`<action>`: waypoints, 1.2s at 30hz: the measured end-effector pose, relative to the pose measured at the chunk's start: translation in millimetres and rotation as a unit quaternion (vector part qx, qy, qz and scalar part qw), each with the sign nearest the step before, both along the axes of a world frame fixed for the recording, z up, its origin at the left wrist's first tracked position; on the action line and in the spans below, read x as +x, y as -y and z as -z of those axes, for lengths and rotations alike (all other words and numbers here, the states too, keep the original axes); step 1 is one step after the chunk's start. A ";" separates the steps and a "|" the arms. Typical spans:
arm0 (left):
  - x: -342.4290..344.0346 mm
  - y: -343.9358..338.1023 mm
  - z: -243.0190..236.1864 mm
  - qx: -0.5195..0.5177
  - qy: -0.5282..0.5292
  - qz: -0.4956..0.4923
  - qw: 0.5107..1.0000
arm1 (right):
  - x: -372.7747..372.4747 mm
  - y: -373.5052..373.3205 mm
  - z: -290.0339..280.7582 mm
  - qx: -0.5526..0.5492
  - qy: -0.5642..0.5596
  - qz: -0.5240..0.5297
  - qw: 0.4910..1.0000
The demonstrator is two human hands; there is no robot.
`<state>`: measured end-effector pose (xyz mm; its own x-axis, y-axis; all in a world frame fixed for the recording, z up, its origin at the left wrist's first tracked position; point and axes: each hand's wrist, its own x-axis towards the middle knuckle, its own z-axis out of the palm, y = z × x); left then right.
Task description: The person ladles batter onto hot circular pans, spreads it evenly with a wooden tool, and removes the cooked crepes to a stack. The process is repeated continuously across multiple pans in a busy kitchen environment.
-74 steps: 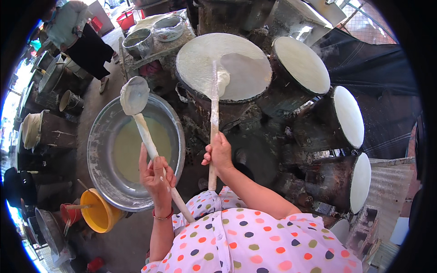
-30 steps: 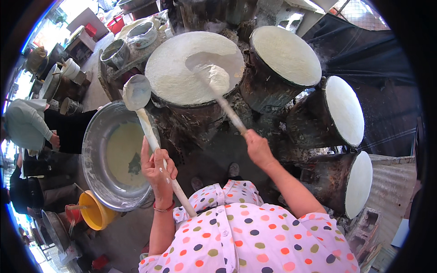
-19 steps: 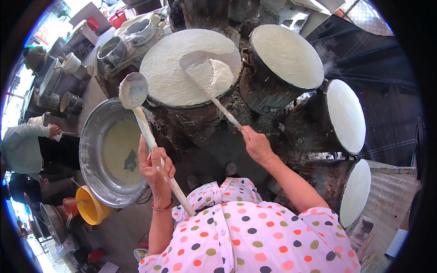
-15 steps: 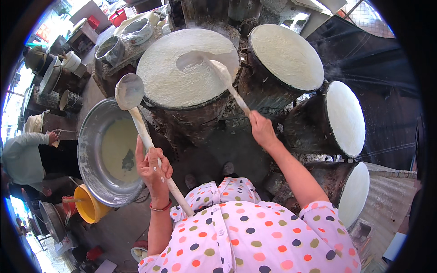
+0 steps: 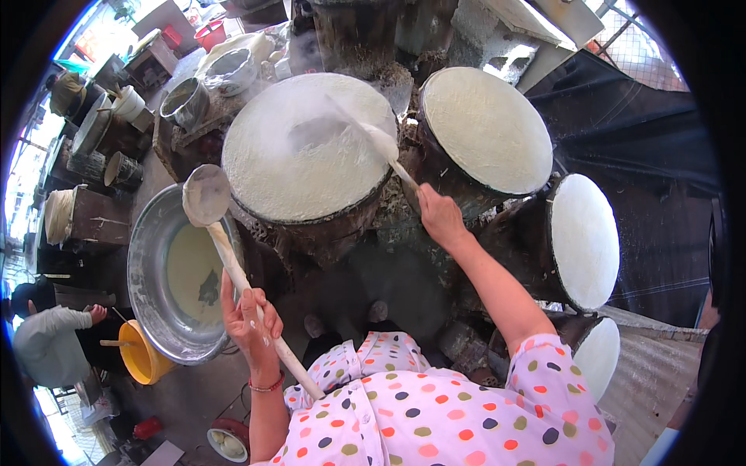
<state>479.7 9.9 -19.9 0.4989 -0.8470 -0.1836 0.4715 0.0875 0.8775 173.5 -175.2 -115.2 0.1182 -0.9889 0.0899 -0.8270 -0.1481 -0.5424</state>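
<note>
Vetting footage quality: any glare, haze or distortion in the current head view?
Head view: round black border, a co-worker near the left edge looking tipped; head view: far-left margin blown out white; head view: haze softens the dark patch in the middle pot; head view: ladle fairly crisp.

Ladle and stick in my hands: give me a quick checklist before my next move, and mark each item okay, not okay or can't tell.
1. Ladle held: ok, the left hand grips its handle.
2. Stick held: ok, the right hand grips its near end.
3. Clear sight of the front vat: not ok, steam veils part of its surface.
4. Stick's far end off that surface: cannot tell through the steam.
5. Ladle clear of the metal basin: cannot tell, its bowl overlaps the rim in view, but height doesn't show.
6. Other person out of the way: ok, at far left, beyond the basin.
</note>
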 end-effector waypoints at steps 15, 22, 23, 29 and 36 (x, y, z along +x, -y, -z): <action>8.7 56.9 -14.2 -0.006 0.022 0.077 0.997 | 89.2 -18.6 -35.4 0.078 0.103 0.108 0.986; 22.5 79.5 -20.8 -0.043 0.029 0.123 0.991 | 90.2 -27.7 -22.9 0.010 0.227 0.200 0.953; 23.4 81.1 -22.5 -0.035 0.028 0.124 0.991 | 96.1 -28.6 -16.6 0.003 0.223 0.192 0.956; 33.7 80.1 -24.8 -0.008 0.024 0.114 0.993 | 148.7 -49.5 -29.3 0.067 0.205 0.079 0.973; 45.4 65.2 -21.3 -0.018 0.016 0.084 0.996 | 95.5 -27.3 -23.4 0.003 0.217 0.177 0.960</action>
<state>525.2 -55.3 1.4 0.3543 -0.9249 -0.1378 0.4534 0.0410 0.8904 269.0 -147.9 -91.8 -0.2727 -0.9609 0.0487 -0.5210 0.1049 -0.8471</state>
